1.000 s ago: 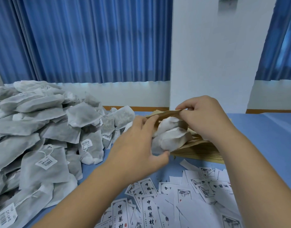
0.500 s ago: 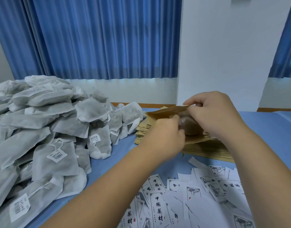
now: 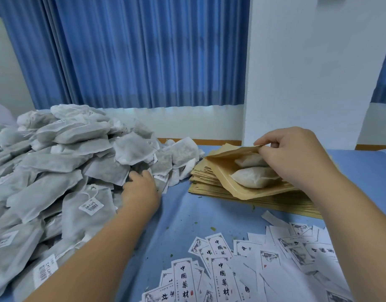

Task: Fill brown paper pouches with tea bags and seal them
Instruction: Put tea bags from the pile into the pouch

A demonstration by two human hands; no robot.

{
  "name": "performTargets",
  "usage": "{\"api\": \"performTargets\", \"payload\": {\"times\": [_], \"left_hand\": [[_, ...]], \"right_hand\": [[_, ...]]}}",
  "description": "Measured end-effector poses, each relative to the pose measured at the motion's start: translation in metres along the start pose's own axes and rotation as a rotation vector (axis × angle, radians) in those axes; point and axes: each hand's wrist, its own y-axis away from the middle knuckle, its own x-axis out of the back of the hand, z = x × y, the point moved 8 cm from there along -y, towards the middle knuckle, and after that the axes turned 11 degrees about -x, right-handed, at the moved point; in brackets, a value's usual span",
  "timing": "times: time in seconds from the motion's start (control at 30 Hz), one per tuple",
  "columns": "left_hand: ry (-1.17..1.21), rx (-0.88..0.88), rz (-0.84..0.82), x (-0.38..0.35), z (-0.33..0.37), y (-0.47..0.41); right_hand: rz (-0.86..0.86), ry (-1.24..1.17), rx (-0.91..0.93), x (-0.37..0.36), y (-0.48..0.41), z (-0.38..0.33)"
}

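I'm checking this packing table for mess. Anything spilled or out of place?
Yes: small greenish crumbs lie scattered on the blue tablecloth, between the stack of brown paper pouches and the loose white printed labels. They look like bits spilled from the grey tea bags.

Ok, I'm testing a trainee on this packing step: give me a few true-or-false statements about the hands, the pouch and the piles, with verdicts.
1. The right hand pinches the upper edge of the open pouch. True.
2. The open pouch is empty. False: two tea bags lie inside it.
3. The left hand is at the tea bag pile. True.
4. The open pouch lies on the printed labels. False: it rests on the stack of flat pouches; the labels lie nearer the person.
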Motion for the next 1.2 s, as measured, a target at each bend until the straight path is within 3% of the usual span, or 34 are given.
{"api": "performTargets", "payload": {"times": [0.13,0.27,0.37,0.5,0.57,0.63,0.7,0.77,0.87,1.03,1.2], "left_hand": [[0.084,-0.009,0.011,0.002,-0.009,-0.003],[0.033,-0.176,-0.021,0.013,-0.006,0.001],[0.064,-0.311,0.043,0.037,0.007,0.013],[0.177,-0.425,0.340,0.095,0.019,0.023],[0.093,-0.459,0.542,0.129,0.019,0.016],[-0.029,-0.453,0.636,0.150,0.012,-0.001],[-0.173,-0.406,0.541,0.148,0.000,-0.028],[-0.333,-0.380,0.326,0.126,-0.009,-0.051],[-0.272,-0.339,0.028,0.082,-0.024,-0.065],[-0.371,-0.348,-0.024,0.062,-0.033,-0.068],[-0.140,-0.288,0.004,0.085,-0.051,-0.082]], "right_hand": [[-0.002,0.003,-0.008,-0.002,-0.001,0.001],[-0.016,0.031,-0.003,-0.009,0.000,0.000],[-0.027,0.035,-0.017,-0.012,-0.001,0.001],[-0.030,0.046,-0.011,-0.013,0.000,0.001],[-0.036,0.052,-0.003,-0.014,0.001,0.000],[-0.046,0.061,0.000,-0.016,0.002,-0.001],[-0.051,0.061,0.007,-0.017,0.001,0.000],[-0.052,0.052,0.012,-0.017,0.002,0.000],[-0.053,0.049,0.015,-0.019,0.001,0.000],[-0.071,0.073,0.021,-0.024,0.002,0.000],[-0.078,0.073,0.021,-0.025,0.002,0.000]]}}
